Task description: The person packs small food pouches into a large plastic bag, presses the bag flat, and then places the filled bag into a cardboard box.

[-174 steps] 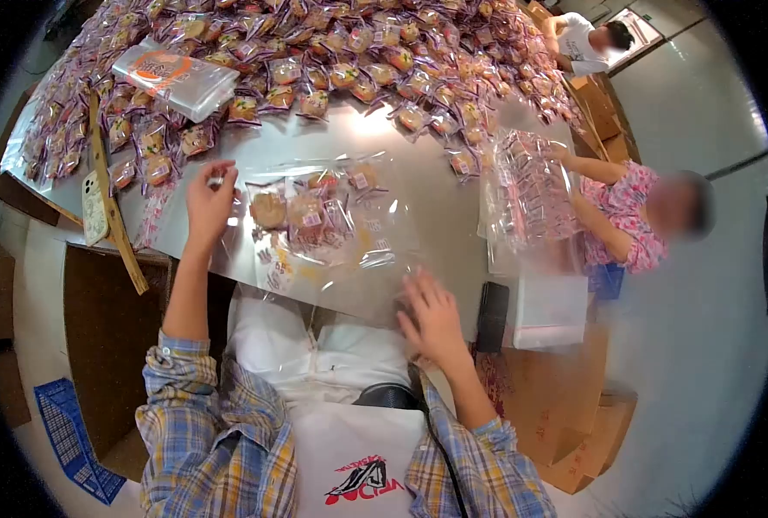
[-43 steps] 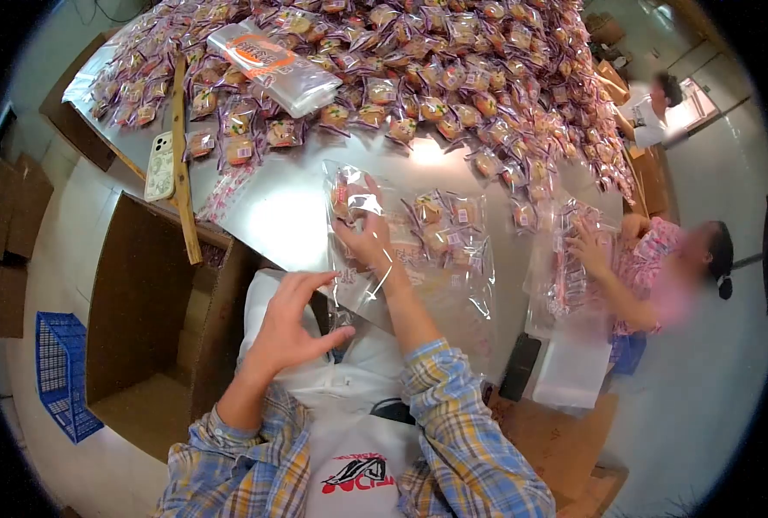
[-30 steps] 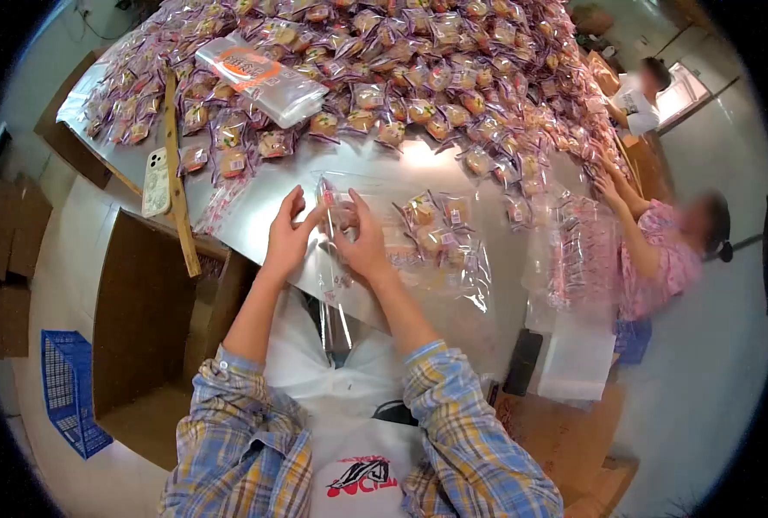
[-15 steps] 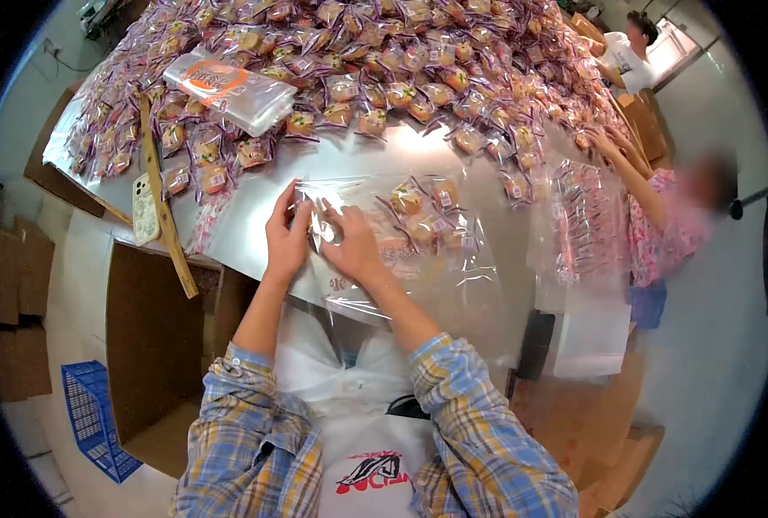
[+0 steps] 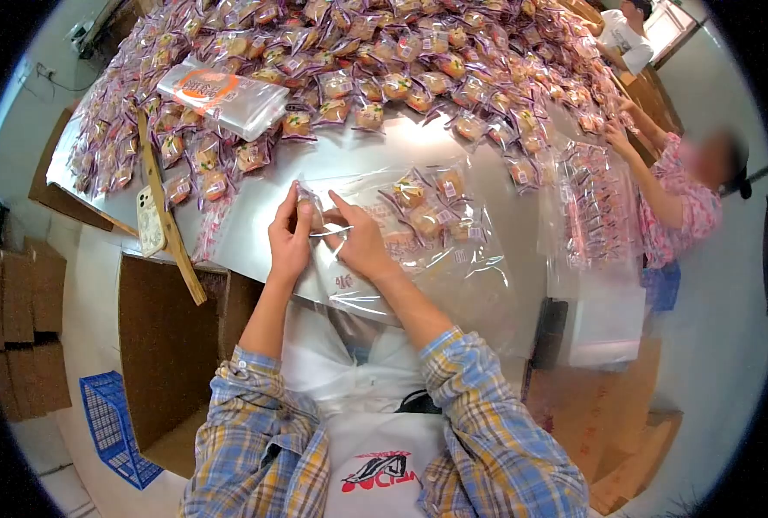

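Note:
A clear plastic bag (image 5: 362, 292) with orange print lies on the metal table in front of me. Several small wrapped pastries (image 5: 423, 211) show in its right part. My left hand (image 5: 291, 237) is closed on the bag's left end, thumb against the fingers. Opposite it, my right hand (image 5: 358, 237) pinches the film, its index finger pointing up along the edge. Between the two hands the plastic is gathered and shiny. Parts of the fingers are hidden by the film.
A big heap of wrapped pastries (image 5: 384, 60) covers the table's far side. On it lies a stack of printed bags (image 5: 224, 97). A wooden strip (image 5: 166, 207) and a phone (image 5: 150, 223) are at left, above an open carton (image 5: 168, 345). A co-worker (image 5: 682, 190) reaches in from the right.
My right hand has gone from lying spread on the bag to pinching its film edge. The left hand stays at the bag's left end. The co-worker's hands have moved slightly along the heap.

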